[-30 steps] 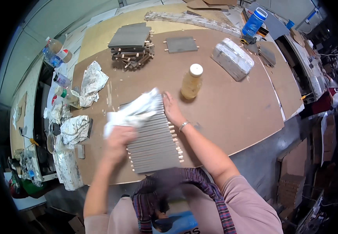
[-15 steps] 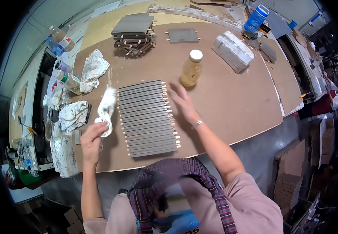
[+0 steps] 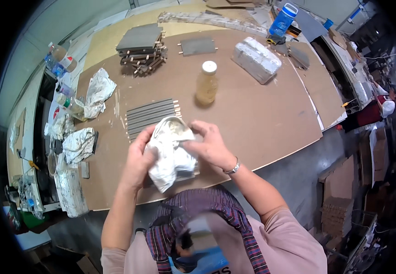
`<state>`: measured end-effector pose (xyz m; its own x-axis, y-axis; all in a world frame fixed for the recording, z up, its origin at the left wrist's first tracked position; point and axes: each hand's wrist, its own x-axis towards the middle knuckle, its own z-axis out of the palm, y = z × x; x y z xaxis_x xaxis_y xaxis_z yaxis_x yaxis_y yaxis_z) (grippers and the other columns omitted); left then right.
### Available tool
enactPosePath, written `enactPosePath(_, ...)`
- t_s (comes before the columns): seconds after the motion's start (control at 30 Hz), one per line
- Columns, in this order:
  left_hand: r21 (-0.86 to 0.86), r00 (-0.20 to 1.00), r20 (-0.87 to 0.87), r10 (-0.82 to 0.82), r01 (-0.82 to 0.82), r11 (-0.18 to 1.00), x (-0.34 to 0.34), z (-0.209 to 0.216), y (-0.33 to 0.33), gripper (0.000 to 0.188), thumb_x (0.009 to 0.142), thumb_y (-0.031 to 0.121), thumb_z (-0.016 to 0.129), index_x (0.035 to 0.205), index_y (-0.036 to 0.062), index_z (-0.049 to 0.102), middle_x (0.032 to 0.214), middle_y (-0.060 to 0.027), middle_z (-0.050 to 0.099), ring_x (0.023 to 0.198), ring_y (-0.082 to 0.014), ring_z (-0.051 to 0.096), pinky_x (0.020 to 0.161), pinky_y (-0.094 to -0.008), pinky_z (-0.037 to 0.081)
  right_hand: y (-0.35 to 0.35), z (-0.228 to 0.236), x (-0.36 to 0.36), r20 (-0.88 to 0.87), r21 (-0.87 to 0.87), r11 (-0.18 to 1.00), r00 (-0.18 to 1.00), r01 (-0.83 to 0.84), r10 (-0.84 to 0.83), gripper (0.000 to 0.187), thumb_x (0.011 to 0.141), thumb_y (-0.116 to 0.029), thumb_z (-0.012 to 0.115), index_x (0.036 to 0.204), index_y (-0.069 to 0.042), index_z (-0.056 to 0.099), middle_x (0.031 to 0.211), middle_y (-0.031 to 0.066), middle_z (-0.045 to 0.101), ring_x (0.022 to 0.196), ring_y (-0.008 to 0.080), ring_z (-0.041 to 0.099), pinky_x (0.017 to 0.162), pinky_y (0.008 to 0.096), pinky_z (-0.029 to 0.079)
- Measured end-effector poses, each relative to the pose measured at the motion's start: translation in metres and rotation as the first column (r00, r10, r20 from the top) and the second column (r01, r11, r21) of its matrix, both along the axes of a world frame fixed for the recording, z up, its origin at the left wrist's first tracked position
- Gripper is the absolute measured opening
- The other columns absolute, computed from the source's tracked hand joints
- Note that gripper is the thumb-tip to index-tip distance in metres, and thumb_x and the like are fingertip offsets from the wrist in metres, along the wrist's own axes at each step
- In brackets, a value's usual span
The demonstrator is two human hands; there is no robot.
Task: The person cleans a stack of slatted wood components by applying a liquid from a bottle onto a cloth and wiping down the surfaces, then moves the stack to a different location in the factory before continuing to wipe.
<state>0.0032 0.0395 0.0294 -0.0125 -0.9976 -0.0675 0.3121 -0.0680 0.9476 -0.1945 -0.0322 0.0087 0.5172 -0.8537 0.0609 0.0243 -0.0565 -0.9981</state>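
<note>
Between my hands, above the table, a crumpled white cloth (image 3: 173, 153) is held up. My left hand (image 3: 139, 157) grips its left side, fingers curled round it. On its right side my right hand (image 3: 209, 145) pinches the fabric, thumb in front. Beneath the cloth lies a row of grey slats (image 3: 150, 116) with pale wooden pegs at their ends; the cloth and hands hide the row's nearer part. Beyond my right hand stands a clear bottle (image 3: 206, 86) of yellowish liquid with a white cap.
Farther back are a stack of pegged grey panels (image 3: 138, 43), a single panel (image 3: 198, 46) and a white-smeared block (image 3: 256, 59). Stained rags (image 3: 79, 145) and bottles (image 3: 63, 57) line the left side. A blue bottle (image 3: 284, 19) stands far right. A person (image 3: 376, 109) is at the right.
My left hand has brought the cloth rightward over the slats. My right hand has come in from beside the row and taken hold of it too. The view has shifted slightly.
</note>
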Motion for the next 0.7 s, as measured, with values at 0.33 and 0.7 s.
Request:
enactPosePath(0.33, 0.177, 0.997, -0.065, 0.038, -0.026, 0.984, 0.036, -0.015, 0.006, 0.027, 0.083, 0.000, 0.051, 0.105, -0.0101, 0.063, 0.100, -0.0099, 0.067, 0.072, -0.0087, 0.057, 0.065, -0.0229, 0.046, -0.036, 0.012, -0.023, 0.093, 0.155, 0.979, 0.989, -0.130, 0.116, 0.018, 0.073, 0.001, 0.065, 0.091, 0.000, 0.062, 0.078, -0.0001, 0.059, 0.071, 0.0055, 0.054, 0.063, 0.0209, 0.044)
enactPosePath(0.7, 0.181, 0.952, -0.226, 0.205, -0.165, 0.970, 0.045, -0.024, -0.011, 0.034, 0.089, 0.001, 0.055, 0.122, -0.0059, 0.053, 0.112, -0.0143, 0.066, 0.099, -0.0199, 0.065, 0.085, -0.0327, 0.054, -0.143, -0.098, -0.025, -0.086, -0.048, 0.937, 0.933, 0.347, -0.350, 0.090, 0.058, -0.010, 0.086, 0.133, -0.001, 0.037, 0.120, 0.0147, 0.054, 0.113, 0.0235, 0.054, 0.100, 0.0350, 0.044)
